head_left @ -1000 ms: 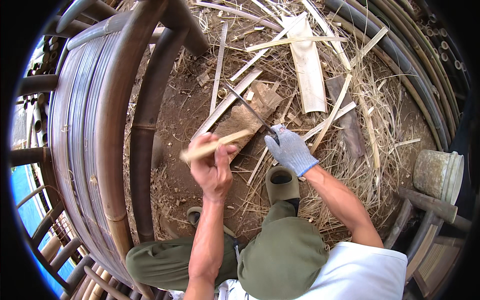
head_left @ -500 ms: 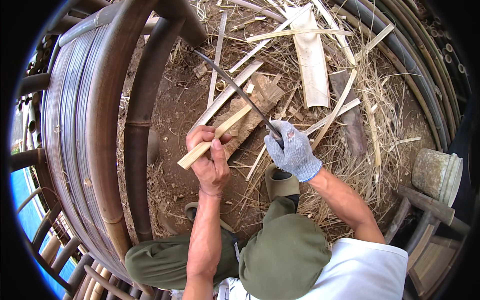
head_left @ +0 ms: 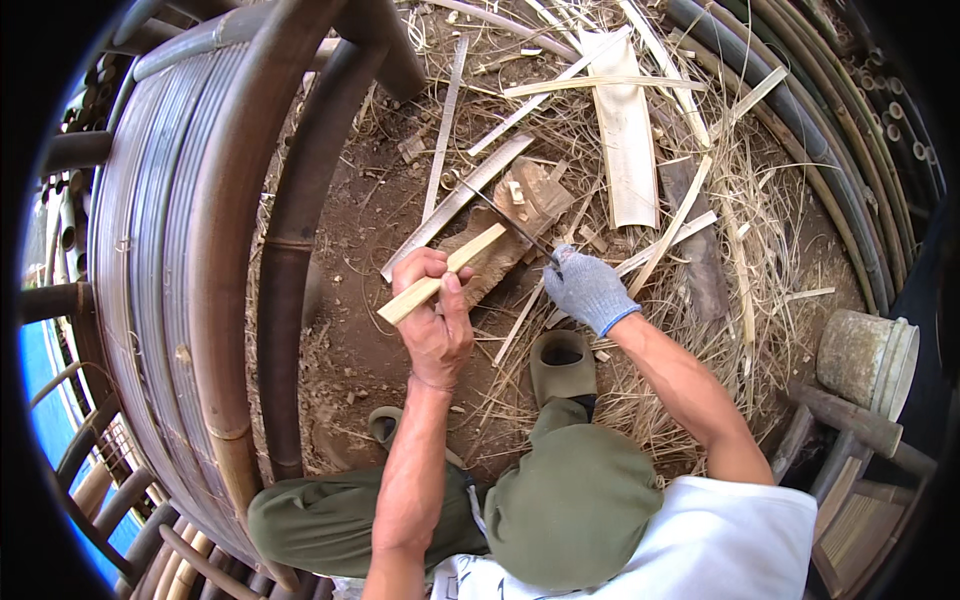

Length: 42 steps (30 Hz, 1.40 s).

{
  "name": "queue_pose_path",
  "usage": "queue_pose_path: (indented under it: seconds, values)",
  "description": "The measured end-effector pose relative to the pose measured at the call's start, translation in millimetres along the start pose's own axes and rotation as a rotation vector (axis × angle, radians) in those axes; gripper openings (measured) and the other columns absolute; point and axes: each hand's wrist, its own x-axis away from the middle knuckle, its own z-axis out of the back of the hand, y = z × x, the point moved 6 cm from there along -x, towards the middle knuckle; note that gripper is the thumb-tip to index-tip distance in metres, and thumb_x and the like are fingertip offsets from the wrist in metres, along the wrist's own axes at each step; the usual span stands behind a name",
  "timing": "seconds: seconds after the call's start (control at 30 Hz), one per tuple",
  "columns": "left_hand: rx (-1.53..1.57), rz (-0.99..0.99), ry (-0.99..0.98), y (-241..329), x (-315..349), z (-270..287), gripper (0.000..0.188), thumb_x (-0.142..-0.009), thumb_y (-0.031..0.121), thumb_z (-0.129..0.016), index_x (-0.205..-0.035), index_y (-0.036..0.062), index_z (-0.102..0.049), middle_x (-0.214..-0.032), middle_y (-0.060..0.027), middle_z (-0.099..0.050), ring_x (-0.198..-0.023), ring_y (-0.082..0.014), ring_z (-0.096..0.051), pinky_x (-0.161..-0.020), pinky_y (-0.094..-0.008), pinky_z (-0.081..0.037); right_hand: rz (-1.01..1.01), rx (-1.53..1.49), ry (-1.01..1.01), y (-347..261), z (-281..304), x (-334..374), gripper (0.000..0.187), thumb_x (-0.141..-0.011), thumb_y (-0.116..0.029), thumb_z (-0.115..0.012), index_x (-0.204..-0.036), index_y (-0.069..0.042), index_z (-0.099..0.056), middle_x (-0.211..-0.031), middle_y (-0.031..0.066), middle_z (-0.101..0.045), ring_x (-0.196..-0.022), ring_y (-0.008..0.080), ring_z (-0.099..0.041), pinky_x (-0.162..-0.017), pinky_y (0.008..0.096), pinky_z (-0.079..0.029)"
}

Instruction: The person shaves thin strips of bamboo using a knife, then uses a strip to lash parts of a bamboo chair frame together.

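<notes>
My bare left hand (head_left: 438, 338) is closed around a short split strip of pale bamboo (head_left: 408, 299), which slants up and to the right. In a grey knitted glove, my right hand (head_left: 592, 290) grips a long, narrow-bladed knife (head_left: 508, 216) by its handle. The blade runs up and to the left past the strip's far end; whether the two touch I cannot tell. Beneath them a chopped, rough wooden block (head_left: 545, 196) lies on the ground, with a small pale chip on it.
Bamboo strips, a wide split bamboo piece (head_left: 626, 150) and curly shavings (head_left: 700, 390) litter the dirt floor. A dark bamboo frame (head_left: 285, 250) rises at left. Long poles (head_left: 800, 110) lie at far right, above a dirty bucket (head_left: 868, 362) and a wooden stool (head_left: 850, 420).
The knife's tip has come down and nearer, and its blade looks shorter from this angle. My left hand and the bamboo strip have shifted slightly to the right in view.
</notes>
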Motion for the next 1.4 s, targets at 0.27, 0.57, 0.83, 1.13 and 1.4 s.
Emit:
queue_pose_path:
  seconds: [0.27,0.57,0.83,1.13,1.4]
  values:
    - [-0.166,-0.46,0.019,191.7,-151.7,21.0,0.031,-0.083,0.0,-0.07,-0.113,0.004,-0.063,-0.101,-0.0161,-0.056,-0.097,-0.0328,-0.059,-0.085,-0.0439,-0.05,0.057,-0.36,0.097,6.3,-2.3,-22.5,0.03,-0.097,-0.027,-0.058,-0.104,0.002,-0.062,-0.093,0.028,-0.066,-0.088,0.0457,-0.065,-0.077,0.0518,-0.05]
    - [-1.192,-0.404,0.173,296.3,-230.1,259.3,0.018,-0.084,0.02,-0.063,-0.085,0.0077,-0.075,-0.083,-0.0141,-0.073,-0.082,-0.0313,-0.073,-0.08,-0.0484,-0.052,-0.19,-0.663,0.116,-3.5,4.3,38.8,0.025,-0.099,-0.024,-0.059,-0.104,0.0,-0.058,-0.068,0.0046,-0.051,-0.058,0.0149,-0.048,-0.05,0.0333,-0.039]
    - [-1.387,-0.459,0.459,202.7,-172.5,533.5,0.039,-0.097,0.045,-0.065,-0.078,0.011,-0.064,-0.069,-0.0111,-0.066,-0.064,-0.033,-0.067,-0.061,-0.0453,-0.052,-0.194,-0.379,0.565,106.0,161.0,85.2,0.042,-0.1,-0.037,-0.063,-0.119,0.0,-0.065,-0.086,0.013,-0.068,-0.068,0.0236,-0.061,-0.062,0.0387,-0.052]
    - [-1.331,-0.41,0.559,184.5,-178.1,623.2,0.043,-0.099,0.044,-0.062,-0.079,0.0067,-0.063,-0.072,-0.0153,-0.065,-0.07,-0.0377,-0.066,-0.063,-0.0484,-0.051,-0.107,-0.774,0.827,-148.7,287.1,167.7,0.033,-0.101,-0.029,-0.06,-0.112,0.001,-0.069,-0.088,0.0179,-0.07,-0.077,0.0324,-0.065,-0.072,0.0446,-0.053]
    - [-1.271,-0.44,0.504,174.8,-165.9,629.5,0.041,-0.1,0.042,-0.061,-0.08,0.0064,-0.062,-0.072,-0.015,-0.065,-0.07,-0.0384,-0.066,-0.062,-0.0487,-0.051,0.088,-1.23,0.675,-251.3,234.6,123.4,0.035,-0.105,-0.034,-0.055,-0.128,-0.007,-0.056,-0.073,-0.003,-0.054,-0.048,0.0089,-0.049,-0.041,0.0251,-0.043]
